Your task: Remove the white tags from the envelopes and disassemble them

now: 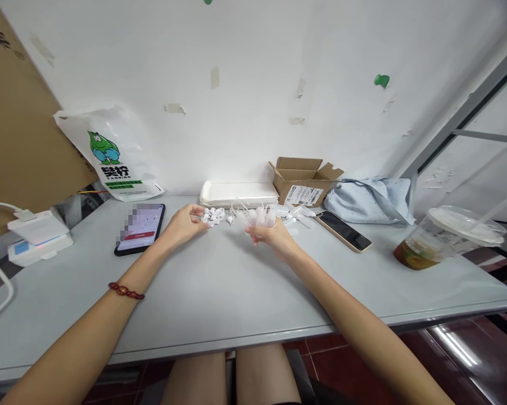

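My right hand (270, 235) is closed around a bunch of translucent white plastic pieces (262, 216), with thin stems or wires sticking up from it. Beside the pile of small white parts (214, 215), my left hand (186, 225) has its thumb and fingers curved and apart. Its fingertips are at the pile's left edge, and I see nothing gripped in them. A few small parts with metal-looking bits (230, 219) lie between the two hands. More clear, flat plastic strips (298, 214) are spread to the right, partly behind my right hand.
Against the wall stand a stack of white trays (240, 193) and an open cardboard box (302, 180). A lit phone (140, 229) lies at left, a dark phone (345, 230) at right. Further right are a light blue cloth bag (367, 199) and a drink cup (430, 239). White chargers (40, 236) sit far left.
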Demonstrator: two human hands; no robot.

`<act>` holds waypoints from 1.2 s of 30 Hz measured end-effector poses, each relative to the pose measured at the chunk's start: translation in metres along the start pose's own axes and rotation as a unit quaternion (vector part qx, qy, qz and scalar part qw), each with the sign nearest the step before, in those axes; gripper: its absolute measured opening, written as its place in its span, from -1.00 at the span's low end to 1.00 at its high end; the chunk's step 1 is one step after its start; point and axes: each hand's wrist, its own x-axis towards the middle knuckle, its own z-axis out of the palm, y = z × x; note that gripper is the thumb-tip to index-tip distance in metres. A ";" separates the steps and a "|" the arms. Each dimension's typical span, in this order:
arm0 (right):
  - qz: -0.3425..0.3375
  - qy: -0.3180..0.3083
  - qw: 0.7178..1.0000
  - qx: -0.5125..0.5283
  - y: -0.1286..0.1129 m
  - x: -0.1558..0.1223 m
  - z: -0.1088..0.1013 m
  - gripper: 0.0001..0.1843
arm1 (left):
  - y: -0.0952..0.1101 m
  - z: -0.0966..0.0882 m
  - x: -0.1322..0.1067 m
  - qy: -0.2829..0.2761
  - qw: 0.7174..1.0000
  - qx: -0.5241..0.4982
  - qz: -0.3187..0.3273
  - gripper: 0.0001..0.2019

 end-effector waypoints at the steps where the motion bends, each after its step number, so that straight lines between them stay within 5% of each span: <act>1: 0.002 -0.001 1.000 0.003 0.000 -0.001 0.001 -0.79 | 0.005 0.001 -0.004 -0.033 0.999 -0.036 0.004 -0.49; 4: 0.015 -0.011 1.000 0.003 0.001 -0.002 0.004 -0.77 | 0.021 0.010 -0.018 -0.167 0.976 -0.137 0.009 -0.55; 6: 0.028 -0.036 0.999 -0.004 0.002 -0.002 0.005 -0.76 | 0.030 0.017 -0.026 -0.192 0.966 -0.174 0.016 -0.59; 12: 0.060 -0.098 0.993 -0.008 0.002 -0.005 0.008 -0.68 | 0.035 0.032 -0.036 -0.169 0.971 -0.158 0.055 -0.65; 18: 0.063 -0.093 0.994 -0.007 0.001 -0.008 0.013 -0.72 | 0.036 0.041 -0.042 -0.118 0.980 -0.132 0.095 -0.63; 36: 0.071 -0.070 0.993 -0.056 0.008 -0.005 0.010 -0.84 | 0.029 0.031 -0.030 -0.022 0.974 -0.224 0.002 -0.67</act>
